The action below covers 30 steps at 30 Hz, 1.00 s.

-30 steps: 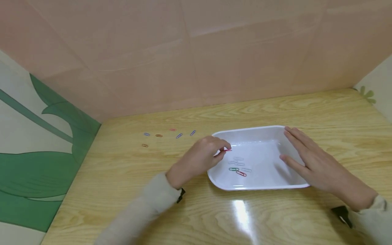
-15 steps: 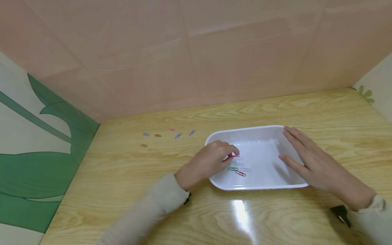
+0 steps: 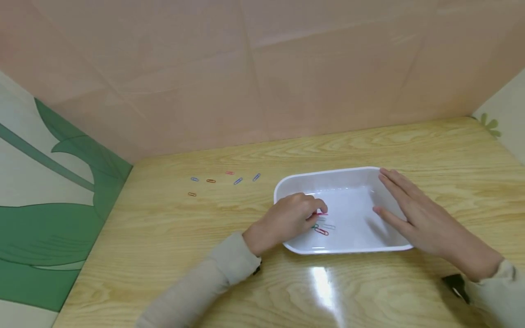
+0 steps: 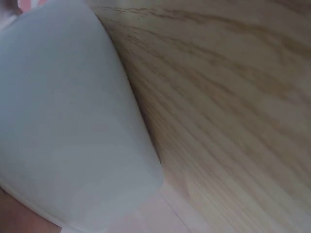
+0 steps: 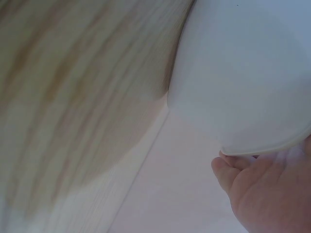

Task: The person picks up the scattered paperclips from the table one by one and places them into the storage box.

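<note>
My left hand point(image 3: 289, 216) reaches over the left side of a white tray point(image 3: 357, 207). Between thumb and index finger it pinches a pinkish-red paper clip point(image 3: 322, 214), low over the tray floor. Just below lie a red paper clip point(image 3: 321, 232), a clear one point(image 3: 329, 226) and a green one point(image 3: 315, 226), partly covered by the fingers. My right hand point(image 3: 422, 214) rests with straight fingers on the tray's right rim, the thumb spread inside. The right wrist view shows that hand point(image 5: 272, 194) at the rim. The left wrist view holds mostly the tray's outer wall point(image 4: 82, 121).
Several paper clips lie on the wooden table point(image 3: 164, 255) left of the tray, among them a blue one point(image 3: 256, 177), a pink one point(image 3: 230, 173) and a brownish one point(image 3: 192, 194). A pinkish wall covering point(image 3: 262, 77) rises behind the table.
My left hand has moved right and toward me, from the tray's left rim to over the clips inside, still pinching the paper clip. The right hand has stayed at the rim.
</note>
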Available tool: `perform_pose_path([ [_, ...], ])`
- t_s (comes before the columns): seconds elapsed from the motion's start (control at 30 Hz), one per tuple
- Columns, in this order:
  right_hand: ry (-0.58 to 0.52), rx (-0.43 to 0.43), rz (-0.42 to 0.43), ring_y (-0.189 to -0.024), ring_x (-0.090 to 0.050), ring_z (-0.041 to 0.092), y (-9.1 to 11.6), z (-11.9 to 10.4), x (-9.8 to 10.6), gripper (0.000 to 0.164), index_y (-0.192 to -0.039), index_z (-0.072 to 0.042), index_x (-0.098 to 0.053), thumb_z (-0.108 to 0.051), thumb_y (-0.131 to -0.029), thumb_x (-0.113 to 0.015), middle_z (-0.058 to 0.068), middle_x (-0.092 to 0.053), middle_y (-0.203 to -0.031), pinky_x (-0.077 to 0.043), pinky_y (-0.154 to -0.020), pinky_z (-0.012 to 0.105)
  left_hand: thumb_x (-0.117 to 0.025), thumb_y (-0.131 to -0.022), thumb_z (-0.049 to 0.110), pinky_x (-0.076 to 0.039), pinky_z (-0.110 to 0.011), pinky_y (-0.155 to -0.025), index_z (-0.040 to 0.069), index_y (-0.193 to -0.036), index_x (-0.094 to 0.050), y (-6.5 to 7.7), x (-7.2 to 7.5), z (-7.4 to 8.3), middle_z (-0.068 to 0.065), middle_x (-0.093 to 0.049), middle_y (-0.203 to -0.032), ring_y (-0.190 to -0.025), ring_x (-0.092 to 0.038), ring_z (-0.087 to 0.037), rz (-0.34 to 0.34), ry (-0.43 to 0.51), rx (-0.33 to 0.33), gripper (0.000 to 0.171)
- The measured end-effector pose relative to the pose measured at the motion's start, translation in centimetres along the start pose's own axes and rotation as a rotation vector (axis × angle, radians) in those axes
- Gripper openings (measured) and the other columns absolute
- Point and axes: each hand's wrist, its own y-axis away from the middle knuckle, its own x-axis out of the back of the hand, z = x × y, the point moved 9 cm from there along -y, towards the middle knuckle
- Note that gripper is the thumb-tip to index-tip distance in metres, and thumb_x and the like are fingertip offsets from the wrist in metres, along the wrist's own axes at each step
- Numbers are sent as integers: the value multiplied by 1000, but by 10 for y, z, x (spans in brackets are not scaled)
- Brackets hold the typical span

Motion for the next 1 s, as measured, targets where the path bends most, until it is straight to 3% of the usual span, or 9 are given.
perform_pose_path([
  [0.27, -2, 5, 8, -154, -13, 35, 0, 1, 0, 76, -158, -4, -19, -30, -99, -59, 17, -18, -165, 1, -126, 29, -61, -95, 11, -49, -16, -77, 19, -108, -73, -2, -7, -1, 7, -73, -96, -85, -63, -7, -46, -30, 23, 20],
  [0.73, 16, 48, 37, -154, -12, 35, 2, -1, 2, 68, -155, 2, -21, -24, -102, -54, 23, -20, -163, 2, -126, 30, -60, -96, 13, -47, -17, -68, 22, -111, -73, -1, -11, -2, 9, -72, -97, -84, -62, -7, -88, -78, 52, 22],
  [1.0, 8, 44, 38, -153, -14, 37, 2, -1, 1, 68, -156, 1, -19, -24, -102, -53, 24, -19, -163, 2, -126, 31, -63, -94, 12, -50, -17, -77, 18, -113, -73, -1, -8, -3, 6, -73, -101, -89, -64, -10, -63, -52, 35, 23],
])
